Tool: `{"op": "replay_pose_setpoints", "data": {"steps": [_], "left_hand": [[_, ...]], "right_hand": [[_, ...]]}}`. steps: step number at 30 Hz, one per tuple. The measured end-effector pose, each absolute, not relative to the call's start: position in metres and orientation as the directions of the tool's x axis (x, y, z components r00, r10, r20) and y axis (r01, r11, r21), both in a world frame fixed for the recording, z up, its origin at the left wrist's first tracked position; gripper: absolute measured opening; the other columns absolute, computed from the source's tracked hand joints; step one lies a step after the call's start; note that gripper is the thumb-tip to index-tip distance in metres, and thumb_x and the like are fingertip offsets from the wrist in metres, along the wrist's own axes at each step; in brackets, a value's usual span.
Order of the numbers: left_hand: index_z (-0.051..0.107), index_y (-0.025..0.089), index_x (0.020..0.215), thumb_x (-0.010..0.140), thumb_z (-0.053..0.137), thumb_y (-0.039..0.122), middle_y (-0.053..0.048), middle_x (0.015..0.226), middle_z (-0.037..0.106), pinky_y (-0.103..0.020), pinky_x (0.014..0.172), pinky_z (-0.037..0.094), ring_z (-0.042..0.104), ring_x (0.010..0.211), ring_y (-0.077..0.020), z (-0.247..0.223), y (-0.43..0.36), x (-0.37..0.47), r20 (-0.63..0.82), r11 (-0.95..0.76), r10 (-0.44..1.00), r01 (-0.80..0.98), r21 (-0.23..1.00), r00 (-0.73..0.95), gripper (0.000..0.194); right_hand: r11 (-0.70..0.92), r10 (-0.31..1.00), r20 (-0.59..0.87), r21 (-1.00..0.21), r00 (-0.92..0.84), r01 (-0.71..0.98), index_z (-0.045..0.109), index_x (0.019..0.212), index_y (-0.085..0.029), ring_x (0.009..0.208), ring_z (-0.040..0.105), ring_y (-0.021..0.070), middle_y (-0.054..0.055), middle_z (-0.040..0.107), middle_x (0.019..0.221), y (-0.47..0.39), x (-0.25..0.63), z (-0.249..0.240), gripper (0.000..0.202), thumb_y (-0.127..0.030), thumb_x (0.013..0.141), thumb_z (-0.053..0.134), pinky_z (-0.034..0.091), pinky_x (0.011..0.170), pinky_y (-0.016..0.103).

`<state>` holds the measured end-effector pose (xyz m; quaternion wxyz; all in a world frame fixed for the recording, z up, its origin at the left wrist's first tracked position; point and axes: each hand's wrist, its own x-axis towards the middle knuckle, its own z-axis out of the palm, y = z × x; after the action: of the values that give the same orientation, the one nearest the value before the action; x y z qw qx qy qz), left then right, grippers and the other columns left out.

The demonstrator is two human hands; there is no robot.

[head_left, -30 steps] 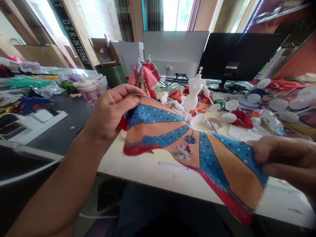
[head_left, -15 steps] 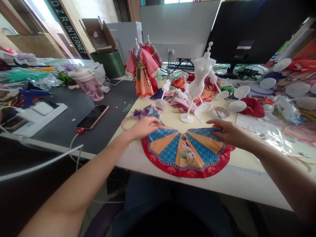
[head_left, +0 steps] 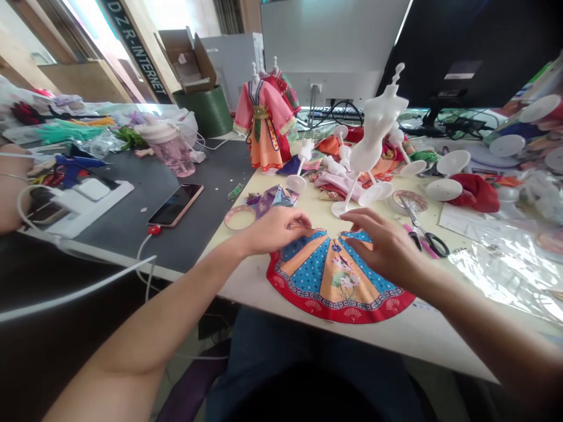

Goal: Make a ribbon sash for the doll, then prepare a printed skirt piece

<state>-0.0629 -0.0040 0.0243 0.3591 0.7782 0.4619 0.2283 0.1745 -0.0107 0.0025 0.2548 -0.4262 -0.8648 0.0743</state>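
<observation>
Toward the front edge of the worktop (head_left: 211, 176), at left, lies a power strip (head_left: 90, 202), with a phone (head_left: 176, 205) to its right. A bottle (head_left: 169, 149) stands behind the phone. Toward the back edge are a green bin (head_left: 202, 111), a white monitor (head_left: 334, 41) and a black monitor (head_left: 461, 41). Toward the right, scissors (head_left: 417, 225) point at a tape roll (head_left: 423, 204).

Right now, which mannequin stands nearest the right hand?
The tall, bare white mannequin, its base just beyond the right hand; smaller white mannequins and the pink-robed one are farther back.
</observation>
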Motion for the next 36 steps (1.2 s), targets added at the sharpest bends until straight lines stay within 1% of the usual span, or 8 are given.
{"op": "replay_pose_setpoints", "data": {"steps": [3, 5, 8, 15, 20, 27, 33, 36], "left_hand": [[0.060, 0.015, 0.095, 0.085, 0.055, 0.032, -0.005, 0.087, 0.068, -0.024, 0.067, 0.048, 0.063, 0.081, -0.0149, 0.030, -0.010, -0.056, 0.018, -0.324, 0.824, 0.445, 0.835, 0.566, 0.020], [0.057, 0.016, 0.101, 0.088, 0.050, 0.035, -0.004, 0.083, 0.068, -0.024, 0.064, 0.048, 0.063, 0.075, -0.0139, 0.035, -0.012, -0.061, -0.011, -0.293, 0.806, 0.415, 0.861, 0.591, 0.024], [0.058, 0.017, 0.099, 0.089, 0.048, 0.038, -0.004, 0.083, 0.067, -0.025, 0.062, 0.048, 0.062, 0.069, -0.0131, 0.036, -0.015, -0.082, -0.035, -0.291, 0.856, 0.535, 0.793, 0.516, 0.025], [0.066, 0.019, 0.092, 0.082, 0.056, 0.028, -0.008, 0.098, 0.063, -0.034, 0.076, 0.046, 0.060, 0.089, -0.0232, 0.003, -0.026, -0.108, -0.021, -0.415, 0.890, 0.829, 0.376, 0.455, 0.017], [0.065, 0.020, 0.080, 0.085, 0.047, 0.018, -0.003, 0.084, 0.066, -0.030, 0.070, 0.047, 0.061, 0.078, -0.0171, -0.002, -0.017, -0.112, 0.015, -0.355, 0.920, 0.815, 0.459, 0.392, 0.019], [0.066, 0.018, 0.094, 0.086, 0.044, 0.018, -0.006, 0.098, 0.067, -0.031, 0.079, 0.047, 0.061, 0.085, -0.0179, 0.019, 0.043, -0.118, 0.399, -0.314, 0.904, 0.868, 0.384, 0.150, 0.023], [0.055, 0.025, 0.123, 0.085, 0.050, 0.048, -0.008, 0.132, 0.049, -0.039, 0.096, 0.041, 0.049, 0.118, -0.0277, 0.000, 0.043, -0.099, 0.071, -0.421, 0.905, 0.855, 0.303, 0.420, 0.045], [0.061, 0.022, 0.112, 0.082, 0.054, 0.032, -0.011, 0.128, 0.050, -0.040, 0.090, 0.044, 0.053, 0.111, -0.0292, -0.014, 0.039, -0.095, 0.030, -0.435, 0.896, 0.864, 0.253, 0.442, 0.033]], "right_hand": [[0.496, 0.833, 0.212, -0.696, -0.512, 0.519, 0.050, 0.119, -0.018, 0.071, 0.062, 0.0141, 0.002, 0.064, 0.082, -0.022, 0.144, 0.000, 0.037, -0.018, 0.082, 0.053, 0.050, 0.063, 0.028], [0.464, 0.823, 0.175, -0.756, -0.540, 0.462, 0.056, 0.103, -0.019, 0.069, 0.060, 0.0122, 0.000, 0.063, 0.077, -0.027, 0.137, -0.004, 0.022, -0.015, 0.081, 0.052, 0.048, 0.061, 0.025], [0.519, 0.765, 0.149, -0.719, -0.627, 0.463, 0.060, 0.087, -0.020, 0.073, 0.060, 0.0118, 0.000, 0.065, 0.080, -0.032, 0.144, -0.012, 0.012, -0.014, 0.084, 0.050, 0.048, 0.065, 0.025], [0.640, 0.657, 0.189, -0.651, -0.730, 0.407, 0.062, 0.090, -0.020, 0.072, 0.061, 0.0123, 0.001, 0.067, 0.080, -0.041, 0.159, -0.028, 0.016, -0.014, 0.087, 0.047, 0.047, 0.065, 0.025], [0.670, 0.644, 0.243, -0.637, -0.725, 0.382, 0.062, 0.091, -0.020, 0.070, 0.061, 0.0119, 0.001, 0.067, 0.078, -0.040, 0.156, -0.031, 0.016, -0.014, 0.088, 0.047, 0.047, 0.065, 0.025], [0.692, 0.634, 0.269, -0.616, -0.725, 0.376, 0.062, 0.091, -0.020, 0.072, 0.061, 0.0132, 0.003, 0.067, 0.081, -0.041, 0.157, -0.034, 0.018, -0.014, 0.089, 0.045, 0.048, 0.065, 0.027], [0.707, 0.611, 0.286, -0.616, -0.738, 0.347, 0.060, 0.090, -0.018, 0.070, 0.060, 0.0128, 0.003, 0.065, 0.078, -0.040, 0.157, -0.037, 0.018, -0.012, 0.089, 0.043, 0.047, 0.063, 0.026], [0.709, 0.606, 0.286, -0.617, -0.742, 0.341, 0.059, 0.089, -0.017, 0.068, 0.059, 0.0125, 0.003, 0.064, 0.075, -0.040, 0.156, -0.036, 0.019, -0.012, 0.089, 0.041, 0.046, 0.062, 0.026]]}}
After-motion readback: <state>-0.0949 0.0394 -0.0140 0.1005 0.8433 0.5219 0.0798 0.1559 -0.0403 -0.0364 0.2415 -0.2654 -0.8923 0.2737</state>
